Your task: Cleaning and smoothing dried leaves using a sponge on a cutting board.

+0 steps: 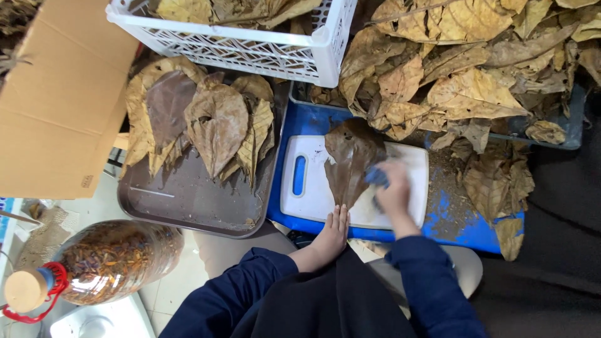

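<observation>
Your left hand point(332, 233) lay flat, fingers straight, pinning the brown leaf's point(350, 159) stem at the white cutting board's point(313, 194) near edge; your right hand point(394, 188) had fingers closed on a blue cloth point(376, 177) against the leaf.

Left hand point(333, 230) flat; right hand point(394, 188) fisted.

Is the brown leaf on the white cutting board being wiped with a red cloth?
No, the cloth in the right hand on the leaf is blue.

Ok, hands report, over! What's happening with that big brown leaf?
Left hand flat at the white cutting board edge, pinning the leaf tip. Right hand gripping a blue cloth on the brown dried leaf. Nothing blocking.
</observation>
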